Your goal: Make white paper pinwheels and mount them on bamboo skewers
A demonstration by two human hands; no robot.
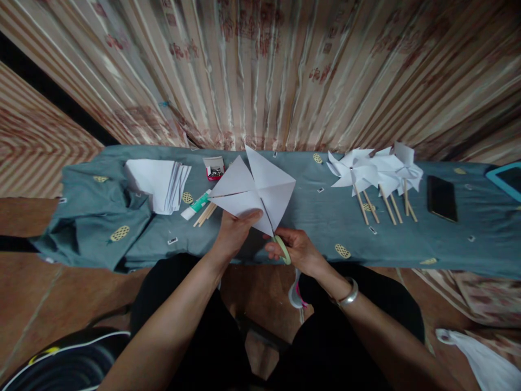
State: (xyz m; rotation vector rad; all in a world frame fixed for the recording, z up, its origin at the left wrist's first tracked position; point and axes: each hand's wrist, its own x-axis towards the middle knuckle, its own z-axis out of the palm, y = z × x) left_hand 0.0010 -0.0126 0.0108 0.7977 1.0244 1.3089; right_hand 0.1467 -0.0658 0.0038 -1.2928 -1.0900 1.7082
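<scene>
A square sheet of white paper (274, 190) is held up over the near edge of the table, with slits running from its corners toward the middle. My left hand (236, 231) pinches its lower left part, thumb on top. In my right hand (295, 247) is a pair of scissors (284, 251) with pale green handles. The blades lie at the paper's bottom corner, along a slit; most of their length is hidden by the sheet. Just left of the paper lie a green and white glue tube (197, 205) and several wooden sticks (205, 215).
A stack of white paper (157, 184) lies on the left of the cloth-covered table (309, 217). Behind the glue tube stands a small red box (214, 169) of metal pieces. Paper pinwheels (360, 168) on sticks, a dark phone (442, 199) and a blue-edged device (507, 182) lie to the right.
</scene>
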